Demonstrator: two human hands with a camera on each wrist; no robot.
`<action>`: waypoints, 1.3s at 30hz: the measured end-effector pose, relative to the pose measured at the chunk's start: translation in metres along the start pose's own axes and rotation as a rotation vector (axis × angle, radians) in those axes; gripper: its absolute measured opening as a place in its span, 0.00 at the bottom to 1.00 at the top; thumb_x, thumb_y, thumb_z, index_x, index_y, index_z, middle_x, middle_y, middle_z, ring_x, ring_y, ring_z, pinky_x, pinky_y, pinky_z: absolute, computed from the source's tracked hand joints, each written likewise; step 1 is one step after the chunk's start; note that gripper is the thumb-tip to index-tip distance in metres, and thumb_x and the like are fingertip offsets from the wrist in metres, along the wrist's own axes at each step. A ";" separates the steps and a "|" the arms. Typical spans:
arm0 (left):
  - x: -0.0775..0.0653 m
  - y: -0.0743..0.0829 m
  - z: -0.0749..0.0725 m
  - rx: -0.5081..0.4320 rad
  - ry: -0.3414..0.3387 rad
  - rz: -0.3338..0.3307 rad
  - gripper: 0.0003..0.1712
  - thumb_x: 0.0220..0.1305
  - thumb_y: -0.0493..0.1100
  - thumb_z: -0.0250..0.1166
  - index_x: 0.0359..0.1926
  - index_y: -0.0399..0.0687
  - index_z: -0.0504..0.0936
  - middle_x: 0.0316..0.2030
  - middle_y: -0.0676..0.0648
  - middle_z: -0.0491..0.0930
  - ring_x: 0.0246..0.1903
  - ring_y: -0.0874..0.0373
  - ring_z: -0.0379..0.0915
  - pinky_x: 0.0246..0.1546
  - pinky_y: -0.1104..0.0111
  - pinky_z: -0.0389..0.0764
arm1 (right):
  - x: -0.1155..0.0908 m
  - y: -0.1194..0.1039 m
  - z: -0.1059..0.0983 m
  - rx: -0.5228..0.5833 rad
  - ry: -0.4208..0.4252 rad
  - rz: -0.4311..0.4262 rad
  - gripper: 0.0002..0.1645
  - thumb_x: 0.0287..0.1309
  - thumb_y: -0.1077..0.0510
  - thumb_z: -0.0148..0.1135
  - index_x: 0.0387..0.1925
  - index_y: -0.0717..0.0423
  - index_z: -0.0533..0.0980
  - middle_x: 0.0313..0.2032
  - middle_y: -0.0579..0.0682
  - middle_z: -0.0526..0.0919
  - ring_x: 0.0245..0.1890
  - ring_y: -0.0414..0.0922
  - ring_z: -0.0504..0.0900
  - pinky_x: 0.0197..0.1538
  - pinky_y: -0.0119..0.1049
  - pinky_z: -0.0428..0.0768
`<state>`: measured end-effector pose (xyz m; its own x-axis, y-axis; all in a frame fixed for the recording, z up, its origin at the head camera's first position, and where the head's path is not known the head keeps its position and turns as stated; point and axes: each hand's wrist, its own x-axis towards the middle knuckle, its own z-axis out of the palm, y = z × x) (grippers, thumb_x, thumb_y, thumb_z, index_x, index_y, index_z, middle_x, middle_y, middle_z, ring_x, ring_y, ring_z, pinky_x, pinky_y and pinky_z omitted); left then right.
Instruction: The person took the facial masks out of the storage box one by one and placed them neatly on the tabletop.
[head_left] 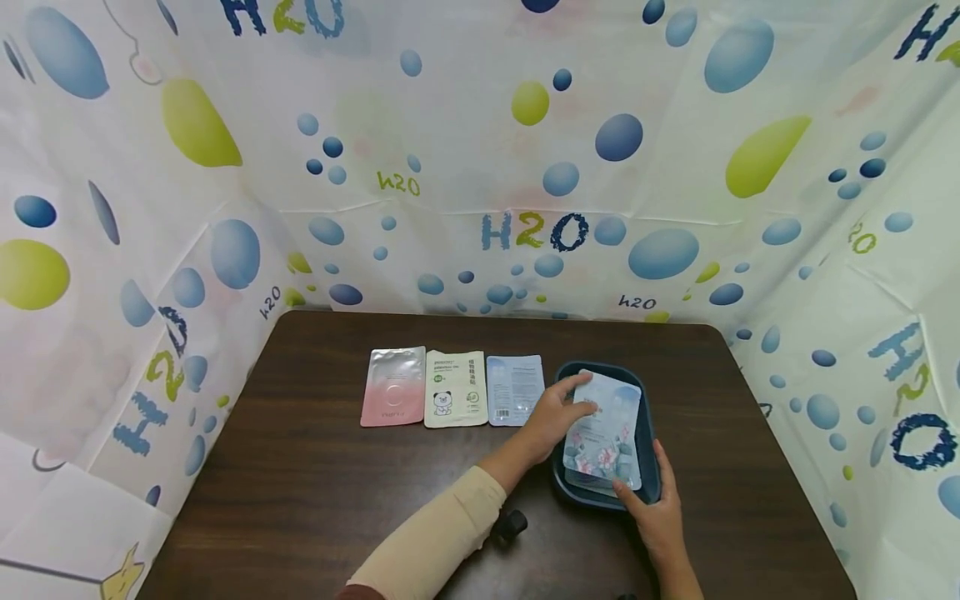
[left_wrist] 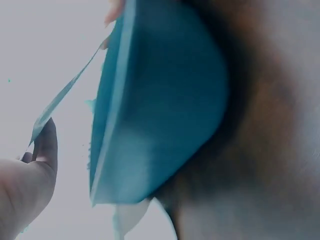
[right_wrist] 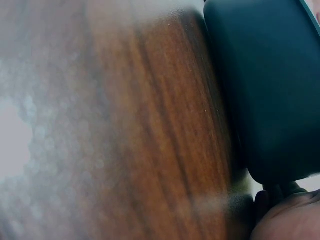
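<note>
A dark blue plastic tray (head_left: pixel 581 494) stands right of the table's middle, and its outer wall fills much of the left wrist view. A pale blue face mask packet with pink flowers (head_left: pixel 603 429) lies tilted in it, over the edge of at least one more packet. My left hand (head_left: pixel 547 427) pinches the flowered packet near its upper left edge; in the left wrist view the packet (left_wrist: pixel 65 92) slants up from the thumb. My right hand (head_left: pixel 663 521) grips the tray's lower right corner, fingers outside the wall and thumb at the packet's bottom edge.
Left of the tray, three packets lie in a row: a silver-and-pink one (head_left: pixel 393 387), a cream one with a bear (head_left: pixel 455 392) and a light blue one (head_left: pixel 515 392). A small black object (head_left: pixel 512 525) shows beside the left forearm. A printed curtain (head_left: pixel 465 250) surrounds the brown table (head_left: pixel 322 467).
</note>
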<state>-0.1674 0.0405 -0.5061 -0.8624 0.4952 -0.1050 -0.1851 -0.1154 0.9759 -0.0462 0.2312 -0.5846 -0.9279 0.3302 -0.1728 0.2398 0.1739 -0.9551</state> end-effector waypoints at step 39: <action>-0.046 -0.027 -0.124 -0.091 0.227 0.025 0.45 0.59 0.22 0.61 0.77 0.35 0.58 0.67 0.28 0.71 0.54 0.52 0.79 0.43 0.73 0.83 | 0.001 0.001 -0.001 -0.001 0.024 -0.031 0.61 0.59 0.57 0.73 0.82 0.40 0.45 0.82 0.55 0.45 0.80 0.60 0.46 0.77 0.70 0.44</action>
<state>-0.1815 -0.0859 -0.5509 -0.9491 0.2860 -0.1318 -0.1956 -0.2076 0.9585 -0.0464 0.2321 -0.5853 -0.9278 0.3468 -0.1373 0.2112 0.1851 -0.9598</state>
